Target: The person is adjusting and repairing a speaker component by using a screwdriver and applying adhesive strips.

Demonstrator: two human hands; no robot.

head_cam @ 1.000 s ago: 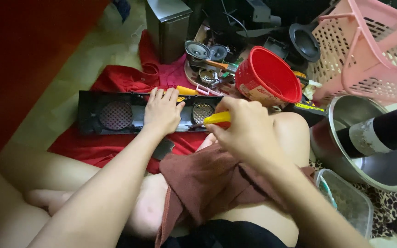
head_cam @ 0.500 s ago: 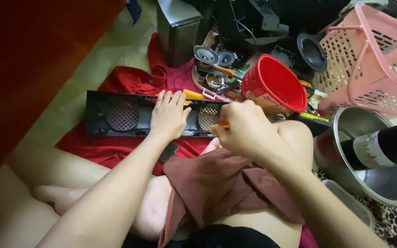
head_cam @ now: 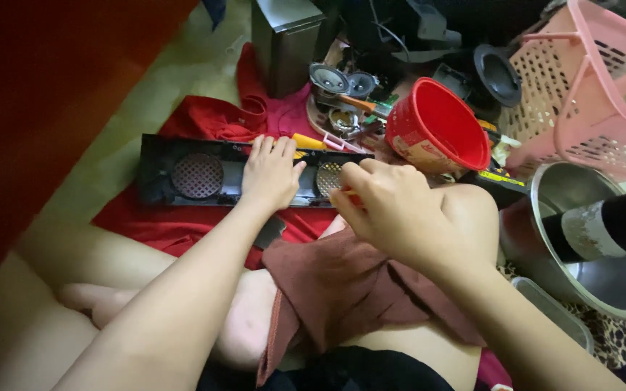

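Observation:
A long black speaker panel with round mesh grilles lies on a red cloth on the floor. My left hand presses flat on the panel's middle, fingers spread. My right hand is closed around a tool with a yellow-orange handle, mostly hidden in the fist, held over the panel's right grille. Another yellow-handled screwdriver lies just behind the panel.
A red plastic bucket lies tipped at the right. Behind it are small loose speakers, a metal box and a pink basket. A steel pot holds a dark bottle. My bare legs lie below.
My right hand has dropped lower over the right grille, hiding most of the yellow handle. My left hand stays on the panel.

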